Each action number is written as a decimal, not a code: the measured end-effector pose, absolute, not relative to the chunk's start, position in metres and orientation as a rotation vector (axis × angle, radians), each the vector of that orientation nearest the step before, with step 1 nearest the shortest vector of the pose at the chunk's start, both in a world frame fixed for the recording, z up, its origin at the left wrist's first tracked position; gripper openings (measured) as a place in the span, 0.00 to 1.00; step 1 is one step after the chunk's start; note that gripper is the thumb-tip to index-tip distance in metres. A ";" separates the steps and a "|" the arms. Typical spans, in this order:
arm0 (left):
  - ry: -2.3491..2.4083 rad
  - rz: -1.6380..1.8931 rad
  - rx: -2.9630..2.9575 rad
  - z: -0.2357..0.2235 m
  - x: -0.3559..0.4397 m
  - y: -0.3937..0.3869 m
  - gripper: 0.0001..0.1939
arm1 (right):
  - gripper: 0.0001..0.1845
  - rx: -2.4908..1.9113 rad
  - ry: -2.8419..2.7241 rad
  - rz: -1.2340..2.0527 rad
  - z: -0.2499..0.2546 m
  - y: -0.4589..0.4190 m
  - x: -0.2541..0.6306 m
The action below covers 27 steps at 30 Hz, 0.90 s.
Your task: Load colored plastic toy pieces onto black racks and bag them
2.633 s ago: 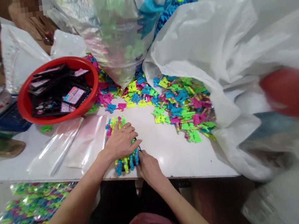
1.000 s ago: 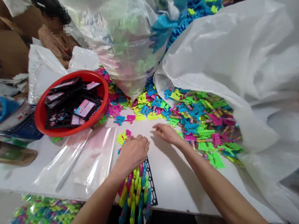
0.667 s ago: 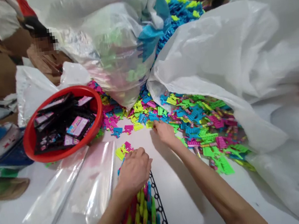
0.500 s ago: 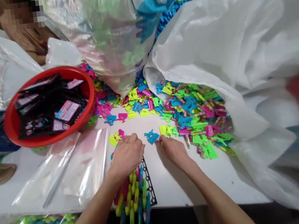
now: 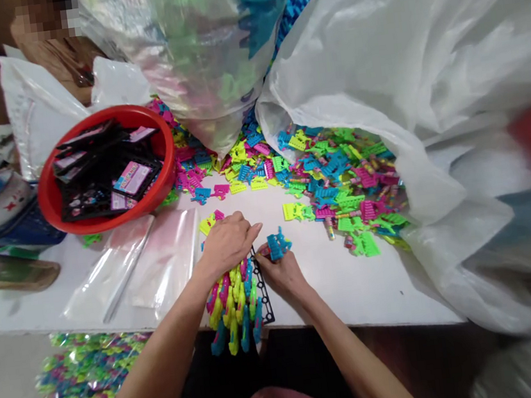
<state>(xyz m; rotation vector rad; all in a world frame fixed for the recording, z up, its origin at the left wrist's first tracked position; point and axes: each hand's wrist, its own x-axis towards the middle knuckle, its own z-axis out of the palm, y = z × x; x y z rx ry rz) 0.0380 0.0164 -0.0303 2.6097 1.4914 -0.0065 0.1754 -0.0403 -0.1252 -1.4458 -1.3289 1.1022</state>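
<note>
Two hands work at the near edge of a white table [image 5: 314, 277]. The left hand [image 5: 227, 242] lies palm down, fingers loosely curled, pressing on a row of coloured plastic combs [image 5: 233, 306] that sit on a black card [image 5: 263, 293]; the card juts a little over the table edge. The right hand [image 5: 282, 276], just beside the card, pinches a blue comb [image 5: 278, 244] between thumb and fingertips, holding it right at the card's far end.

As a judgement, the card looks largely filled: pink, yellow, green and blue combs lie side by side along most of it, and the blue one is not yet set in place. Much remains: a large heap of loose combs [image 5: 336, 184] spills from a white sack [image 5: 399, 66] onto the table. A red bowl [image 5: 52, 193] to the left holds more black cards, and clear sleeves [image 5: 157, 264] lie flat beside the left forearm.
</note>
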 end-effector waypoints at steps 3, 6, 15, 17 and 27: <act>1.471 0.030 2.580 -0.031 0.037 0.016 0.30 | 0.07 -1.483 -1.370 1.026 -0.136 -0.044 0.167; 1.461 0.072 2.565 -0.032 0.036 0.014 0.31 | 0.07 -1.601 -1.686 0.885 -0.132 -0.046 0.163; 1.575 0.034 2.600 -0.034 0.040 0.013 0.21 | 0.12 -1.763 -2.168 0.785 -0.105 -0.032 0.173; 1.563 0.020 2.599 -0.034 0.040 0.013 0.22 | 0.11 -1.852 -2.042 0.752 -0.105 -0.031 0.209; 1.502 -0.013 2.618 -0.031 0.038 0.014 0.25 | 0.13 -2.244 -1.638 0.625 -0.100 -0.030 0.252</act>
